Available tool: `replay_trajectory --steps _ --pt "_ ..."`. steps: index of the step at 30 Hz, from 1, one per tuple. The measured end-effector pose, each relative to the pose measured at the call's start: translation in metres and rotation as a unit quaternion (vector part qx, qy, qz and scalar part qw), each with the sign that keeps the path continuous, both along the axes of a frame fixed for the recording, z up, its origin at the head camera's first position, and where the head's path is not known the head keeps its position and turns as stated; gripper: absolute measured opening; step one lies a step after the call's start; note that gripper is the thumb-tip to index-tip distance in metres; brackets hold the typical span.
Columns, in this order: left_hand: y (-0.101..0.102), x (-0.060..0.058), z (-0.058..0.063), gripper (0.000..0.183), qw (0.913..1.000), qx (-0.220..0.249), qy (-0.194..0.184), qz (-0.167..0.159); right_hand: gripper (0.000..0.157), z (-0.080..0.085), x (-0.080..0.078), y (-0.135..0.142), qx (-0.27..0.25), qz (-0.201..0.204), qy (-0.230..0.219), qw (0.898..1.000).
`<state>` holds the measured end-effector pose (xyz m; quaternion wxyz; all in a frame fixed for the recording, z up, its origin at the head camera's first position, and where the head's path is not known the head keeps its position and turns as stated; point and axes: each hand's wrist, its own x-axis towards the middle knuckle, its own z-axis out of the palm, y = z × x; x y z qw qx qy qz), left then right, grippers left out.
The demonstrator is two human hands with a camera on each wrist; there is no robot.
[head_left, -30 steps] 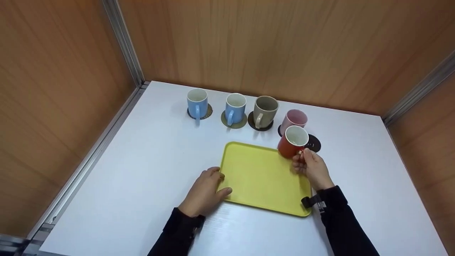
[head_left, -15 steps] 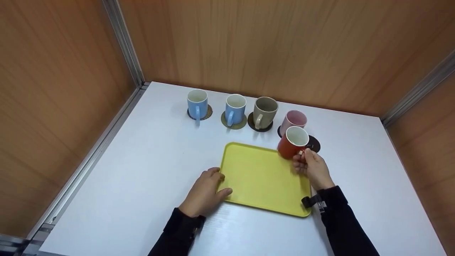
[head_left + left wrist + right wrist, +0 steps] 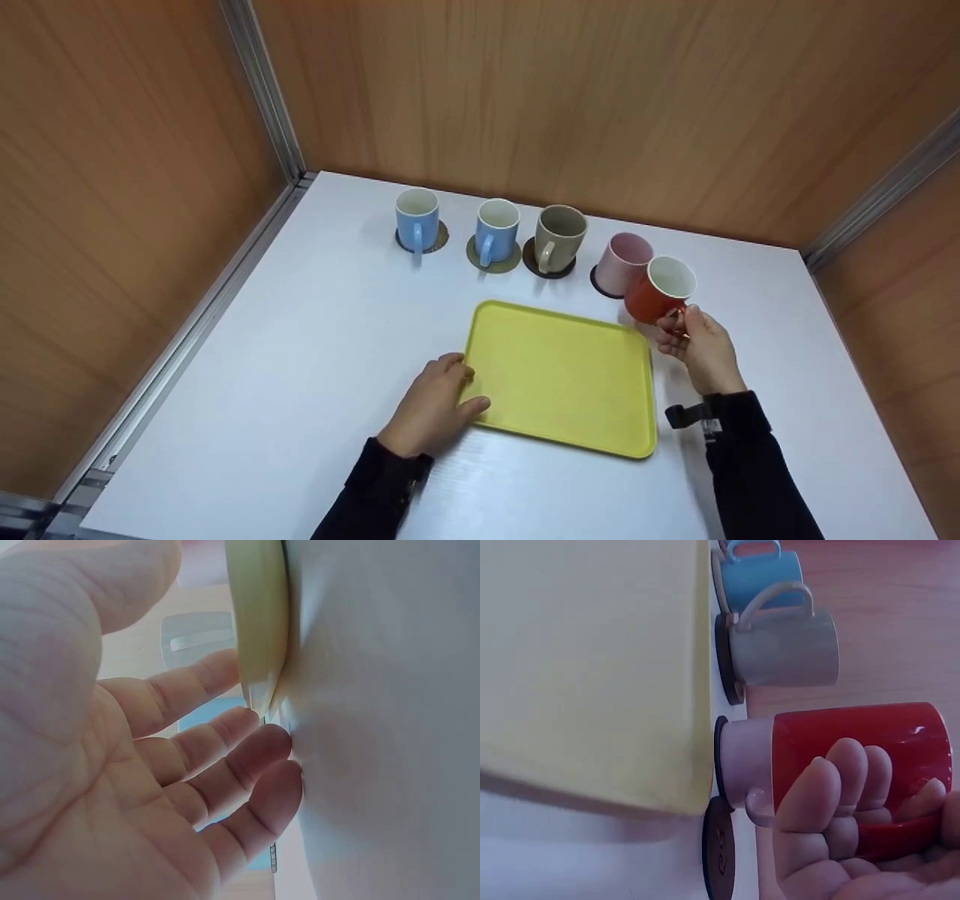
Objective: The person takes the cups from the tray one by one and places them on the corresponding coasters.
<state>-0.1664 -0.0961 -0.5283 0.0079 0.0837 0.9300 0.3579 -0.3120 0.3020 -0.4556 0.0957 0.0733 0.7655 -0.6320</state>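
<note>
My right hand [image 3: 705, 349] grips a red mug [image 3: 651, 298] by its handle and holds it beyond the far right corner of a yellow tray [image 3: 559, 382]. In the right wrist view the mug is lifted clear of the table, and behind it a bare dark coaster [image 3: 718, 847] lies beside the pink mug [image 3: 744, 750]. The head view has that coaster hidden by the red mug. My left hand [image 3: 431, 405] rests at the tray's left edge. Its fingertips [image 3: 225, 667] touch the tray's rim in the left wrist view, loosely bent, with the thumb over the tray.
Along the back stand two light blue mugs [image 3: 417, 221], a grey-brown mug [image 3: 561, 238] and the pink mug, each on a round coaster [image 3: 480, 255]. Wooden panels [image 3: 525, 97] enclose the white table [image 3: 300, 375] at the back and sides.
The right hand has carried the red mug to the right, off the tray's far edge and over the dark coaster. The pink mug shows more fully. My left hand has stayed put.
</note>
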Motion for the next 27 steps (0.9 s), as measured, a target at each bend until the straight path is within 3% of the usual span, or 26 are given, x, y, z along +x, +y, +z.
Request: replay_trajectory --steps 6,18,22,27 --pt "0.000 0.000 0.001 0.053 0.9999 0.002 -0.011 0.004 0.046 -0.004 -0.017 0.012 0.002 -0.039 -0.023 0.999" --pt "-0.002 -0.001 0.003 0.052 0.9999 -0.001 -0.009 0.011 0.044 -0.006 -0.040 0.031 -0.017 -0.129 -0.017 0.991" --pt "-0.001 0.000 0.003 0.052 0.9999 -0.003 -0.007 0.009 0.043 -0.006 -0.056 0.039 -0.003 -0.123 -0.025 0.992" --pt "0.001 0.001 0.003 0.053 0.9999 -0.008 -0.010 0.007 0.045 -0.002 -0.074 0.048 0.016 -0.084 -0.046 0.995"
